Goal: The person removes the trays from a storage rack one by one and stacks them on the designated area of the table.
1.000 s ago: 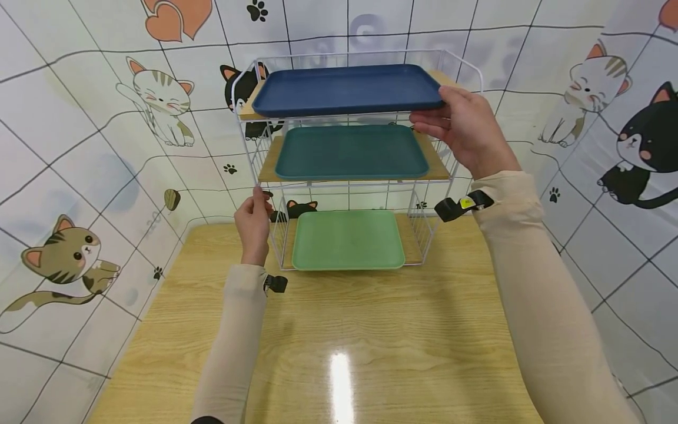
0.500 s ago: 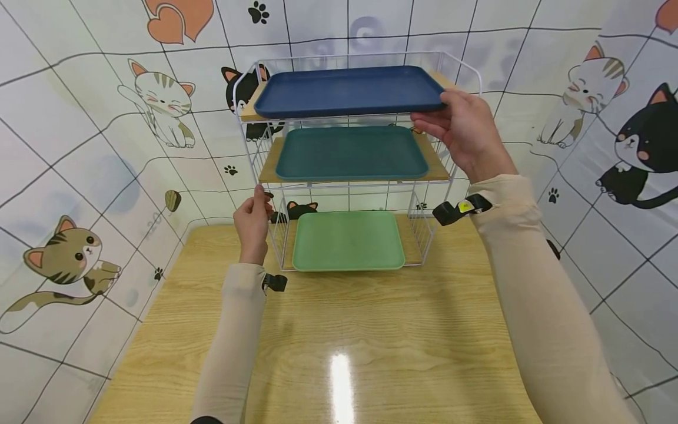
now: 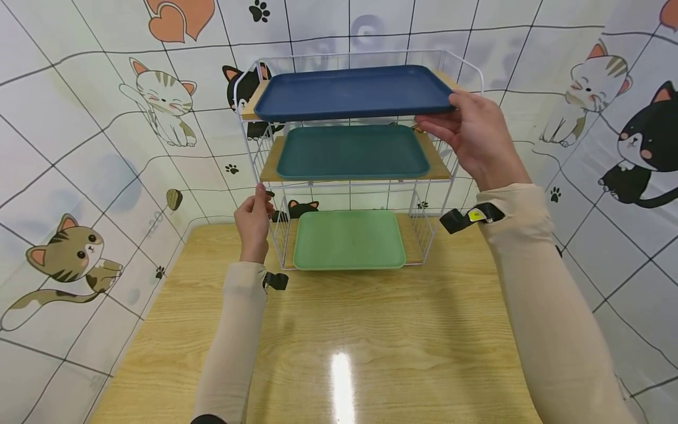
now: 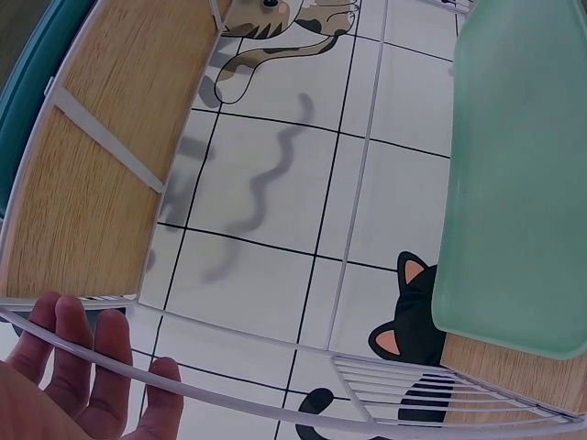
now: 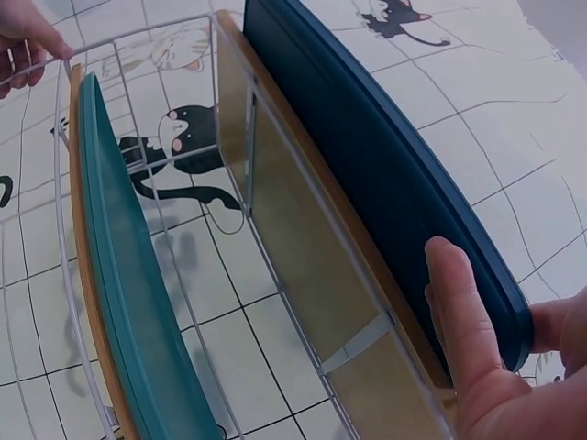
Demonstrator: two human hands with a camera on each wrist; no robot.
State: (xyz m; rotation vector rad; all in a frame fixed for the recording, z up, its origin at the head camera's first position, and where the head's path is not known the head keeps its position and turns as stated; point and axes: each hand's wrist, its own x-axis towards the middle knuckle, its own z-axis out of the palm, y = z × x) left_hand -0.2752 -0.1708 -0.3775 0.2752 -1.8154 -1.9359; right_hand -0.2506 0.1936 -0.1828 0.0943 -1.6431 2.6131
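Observation:
A dark blue tray (image 3: 355, 91) lies on the top shelf of a white wire rack (image 3: 360, 184). Its right front corner is pinched by my right hand (image 3: 479, 132), thumb on top and fingers underneath, as the right wrist view also shows. That corner juts past the front of the shelf. My left hand (image 3: 253, 227) grips the rack's left front post near the middle shelf; in the left wrist view its fingers (image 4: 110, 353) curl round the white wire. A teal tray (image 3: 352, 152) rests on the middle shelf, and a light green tray (image 3: 349, 240) on the bottom one.
The rack stands at the back of a wood-grain table (image 3: 318, 330), close to a tiled wall (image 3: 206, 118) printed with cartoon cats. Wooden boards (image 3: 272, 160) form the shelves. More patterned wall rises at the left and right.
My right hand has shifted slightly right, drawing the dark blue tray's right end with it, toward me and past the shelf. My left hand stays on the post.

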